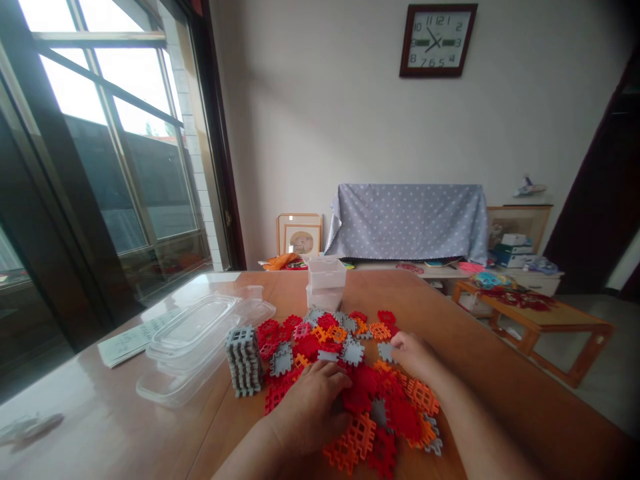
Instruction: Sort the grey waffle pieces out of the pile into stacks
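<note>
A spread pile of interlocking plastic tiles in red [363, 387], orange [424, 396] and grey [353, 351] lies on the table. My left hand [320, 400] is low over the middle of the pile, its fingers curled together. Whatever is under its palm is hidden, though something greyish shows by the thumb. At the pile's right edge, my right hand [411, 353] has its fingertips closed on the edge of a grey tile [385, 352]. A neat upright stack of grey tiles [244, 362] stands left of the pile.
Clear plastic lids [193, 327] lie left of the stack, beside a printed booklet [133, 340]. Two translucent tubs [326, 275] are piled behind the tiles. A small plastic bag [31, 428] is at the table's left. A low wooden table [565, 317] stands beyond on the right.
</note>
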`<state>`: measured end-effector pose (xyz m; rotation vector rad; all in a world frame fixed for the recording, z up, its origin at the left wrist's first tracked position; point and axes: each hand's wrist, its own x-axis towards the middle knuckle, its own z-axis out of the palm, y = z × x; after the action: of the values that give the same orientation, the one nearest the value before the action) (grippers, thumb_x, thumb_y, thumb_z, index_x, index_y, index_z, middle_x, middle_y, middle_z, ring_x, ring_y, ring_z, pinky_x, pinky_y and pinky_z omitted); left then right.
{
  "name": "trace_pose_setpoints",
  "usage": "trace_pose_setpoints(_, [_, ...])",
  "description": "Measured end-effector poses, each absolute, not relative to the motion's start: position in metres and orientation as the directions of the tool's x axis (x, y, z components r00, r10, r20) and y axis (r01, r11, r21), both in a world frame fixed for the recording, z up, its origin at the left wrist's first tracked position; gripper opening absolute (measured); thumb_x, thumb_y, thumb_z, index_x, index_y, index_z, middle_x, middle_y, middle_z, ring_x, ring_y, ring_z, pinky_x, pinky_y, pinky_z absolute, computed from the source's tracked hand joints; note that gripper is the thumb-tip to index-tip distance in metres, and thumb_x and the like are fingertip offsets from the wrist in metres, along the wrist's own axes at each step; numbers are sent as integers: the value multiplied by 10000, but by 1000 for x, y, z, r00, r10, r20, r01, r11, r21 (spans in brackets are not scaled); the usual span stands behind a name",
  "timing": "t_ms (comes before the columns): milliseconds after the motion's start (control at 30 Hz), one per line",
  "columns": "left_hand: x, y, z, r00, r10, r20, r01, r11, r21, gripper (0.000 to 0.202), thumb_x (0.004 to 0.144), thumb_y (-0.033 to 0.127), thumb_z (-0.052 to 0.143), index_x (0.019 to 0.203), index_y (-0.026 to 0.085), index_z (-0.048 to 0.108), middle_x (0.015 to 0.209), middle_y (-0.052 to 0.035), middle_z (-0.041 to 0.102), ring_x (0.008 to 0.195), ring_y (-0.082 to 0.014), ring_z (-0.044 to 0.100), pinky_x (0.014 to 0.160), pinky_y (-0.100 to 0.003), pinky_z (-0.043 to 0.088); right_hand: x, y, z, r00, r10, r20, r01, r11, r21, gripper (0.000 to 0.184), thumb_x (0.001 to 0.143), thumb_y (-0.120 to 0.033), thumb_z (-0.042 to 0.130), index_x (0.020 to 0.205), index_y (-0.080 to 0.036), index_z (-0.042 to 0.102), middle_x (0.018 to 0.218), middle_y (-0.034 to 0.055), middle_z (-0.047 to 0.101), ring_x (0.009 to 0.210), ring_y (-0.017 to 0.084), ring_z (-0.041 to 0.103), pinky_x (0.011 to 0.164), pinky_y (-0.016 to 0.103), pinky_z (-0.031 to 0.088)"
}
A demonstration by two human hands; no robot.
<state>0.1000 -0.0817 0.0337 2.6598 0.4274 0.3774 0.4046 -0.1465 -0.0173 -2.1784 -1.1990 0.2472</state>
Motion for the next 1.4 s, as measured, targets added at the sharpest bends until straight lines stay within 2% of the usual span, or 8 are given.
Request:
trace_pose_setpoints(167, [100,-78,33,907,367,206,251,-865,434,376,715,194,688,1081,278,675,1128,-56,666,1092,-287,574,956,-370,459,379,-143,-5,434,859,271,765,-193,-614,271,828,-248,591,1060,-258,731,1087,48,730,1016,222,657,904,322,479])
trace_pose_setpoints(367, [98,-73,30,873,421,249,300,-863,407,288,692,114,611,936,261,655,1024,-55,665,1006,-272,581,880,-354,453,343,-143,-8,92,931,354,789,149,-597,597,701,-79,594,1248,-285,716,1342,55,678,1269,274,576,1125,448,394])
trace_pose_setpoints(600, [92,-68,38,854,469,226,362,-846,390,161,747,231,689,906,250,664,1005,-57,665,990,-278,583,851,-352,446,335,-138,-7,75,938,337,848,118,-517,280,780,-149,619,982,-273,769,1011,45,756,1019,256,634,932,383,482])
trace_pose_setpoints(733, [90,-70,42,844,475,249,351,-841,412,368,737,547,770,931,245,688,990,-61,665,968,-288,596,860,-366,447,334,-137,-5,102,923,371,842,118,-526,171,808,-217,648,925,-269,761,966,42,747,980,250,631,903,366,475])
trace_pose_setpoints(867, [91,-69,40,799,523,297,325,-791,519,415,822,605,690,1021,240,681,1022,-72,667,965,-273,612,847,-357,460,333,-138,-2,185,903,387,753,122,-646,184,898,-343,599,972,-263,747,963,40,739,934,237,646,875,352,485])
trace_pose_setpoints(1000, [100,-65,26,655,656,375,234,-648,725,364,934,456,612,1226,239,613,1212,-96,659,1120,-262,596,966,-378,447,326,-142,7,204,928,312,546,157,-823,306,964,-456,521,1031,-240,726,869,23,712,826,214,643,778,321,497])
trace_pose_setpoints(1133, [113,-65,15,665,697,268,-20,-342,939,316,909,429,655,1115,194,611,1047,-69,689,914,-199,631,818,-317,489,313,-148,19,152,958,245,362,177,-915,351,957,-505,537,1052,-233,737,850,20,710,838,220,650,792,329,510])
trace_pose_setpoints(1400, [118,-72,19,654,757,3,-211,178,961,327,737,350,808,894,185,574,797,-18,704,725,-143,656,699,-247,474,307,-150,17,209,938,277,392,179,-902,481,889,-427,634,1336,-252,600,1159,76,716,1078,255,674,956,402,526])
